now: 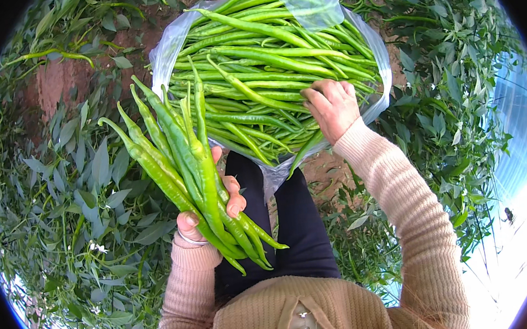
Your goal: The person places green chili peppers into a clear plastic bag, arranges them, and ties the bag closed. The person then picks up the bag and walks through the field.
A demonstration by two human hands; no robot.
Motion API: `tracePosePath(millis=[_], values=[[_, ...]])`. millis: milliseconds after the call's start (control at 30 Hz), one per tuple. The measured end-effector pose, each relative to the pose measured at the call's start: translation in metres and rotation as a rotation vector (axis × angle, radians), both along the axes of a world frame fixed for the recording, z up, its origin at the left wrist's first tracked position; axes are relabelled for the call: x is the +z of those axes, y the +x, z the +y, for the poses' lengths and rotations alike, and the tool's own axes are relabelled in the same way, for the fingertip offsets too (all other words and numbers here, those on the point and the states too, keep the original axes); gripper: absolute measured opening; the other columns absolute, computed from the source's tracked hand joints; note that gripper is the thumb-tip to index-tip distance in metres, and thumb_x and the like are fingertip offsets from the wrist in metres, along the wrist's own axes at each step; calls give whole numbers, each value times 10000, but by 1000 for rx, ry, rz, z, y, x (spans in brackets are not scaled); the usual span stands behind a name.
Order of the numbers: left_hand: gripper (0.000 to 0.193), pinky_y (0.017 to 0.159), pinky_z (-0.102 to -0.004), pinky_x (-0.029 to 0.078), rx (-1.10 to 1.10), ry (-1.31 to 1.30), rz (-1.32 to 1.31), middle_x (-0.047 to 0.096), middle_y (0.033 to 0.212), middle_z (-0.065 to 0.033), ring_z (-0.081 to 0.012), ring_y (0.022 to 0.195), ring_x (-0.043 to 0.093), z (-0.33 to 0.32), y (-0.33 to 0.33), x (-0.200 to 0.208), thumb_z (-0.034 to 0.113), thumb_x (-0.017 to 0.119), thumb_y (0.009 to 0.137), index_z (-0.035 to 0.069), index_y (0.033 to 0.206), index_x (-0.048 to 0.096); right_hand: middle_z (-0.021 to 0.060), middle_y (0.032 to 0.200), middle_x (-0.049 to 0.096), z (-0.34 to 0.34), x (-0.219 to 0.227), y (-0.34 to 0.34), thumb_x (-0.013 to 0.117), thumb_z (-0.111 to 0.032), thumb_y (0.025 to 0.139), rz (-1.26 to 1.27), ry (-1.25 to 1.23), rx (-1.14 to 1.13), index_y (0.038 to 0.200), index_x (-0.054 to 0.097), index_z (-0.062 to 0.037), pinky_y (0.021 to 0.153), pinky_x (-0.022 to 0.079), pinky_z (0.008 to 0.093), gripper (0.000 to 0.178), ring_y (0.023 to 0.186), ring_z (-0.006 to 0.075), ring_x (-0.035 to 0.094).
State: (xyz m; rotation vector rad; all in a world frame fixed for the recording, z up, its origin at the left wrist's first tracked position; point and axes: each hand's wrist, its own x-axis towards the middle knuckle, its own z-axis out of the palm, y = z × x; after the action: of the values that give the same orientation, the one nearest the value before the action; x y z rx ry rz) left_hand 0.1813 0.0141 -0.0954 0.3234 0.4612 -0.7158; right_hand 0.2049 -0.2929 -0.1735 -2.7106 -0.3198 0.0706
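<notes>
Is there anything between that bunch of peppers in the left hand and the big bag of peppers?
Nothing visible does. The left hand holds the bunch of green peppers right beside the open plastic bag. The right hand rests on the peppers at the bag's near edge, off to the side.

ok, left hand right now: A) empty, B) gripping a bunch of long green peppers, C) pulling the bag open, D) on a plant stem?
B: the left hand is closed around a bunch of long green peppers, held beside the clear plastic bag; the right hand rests in the bag on the peppers there.
</notes>
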Motion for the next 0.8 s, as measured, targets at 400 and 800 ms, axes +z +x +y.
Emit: tracePosePath(millis=[400, 800], values=[[1114, 854, -406, 462, 7, -36, 8, 602, 1205, -169, -253, 844, 632, -2, -2, -4, 302, 839, 690, 61, 1528, 147, 82, 952, 598, 50, -16, 41, 714, -199, 765, 49, 4, 12, 1011, 610, -101, 775, 452, 413, 284, 862, 278, 601], [1042, 873, -408, 545, -27, 217, 1, 579, 1166, -128, -219, 813, 611, -10, -5, -9, 324, 782, 695, 71, 1518, 196, 99, 846, 562, 79, -11, 62, 633, -132, 818, 14, 84, -60, 930, 610, -93, 675, 488, 437, 121, 749, 296, 604]])
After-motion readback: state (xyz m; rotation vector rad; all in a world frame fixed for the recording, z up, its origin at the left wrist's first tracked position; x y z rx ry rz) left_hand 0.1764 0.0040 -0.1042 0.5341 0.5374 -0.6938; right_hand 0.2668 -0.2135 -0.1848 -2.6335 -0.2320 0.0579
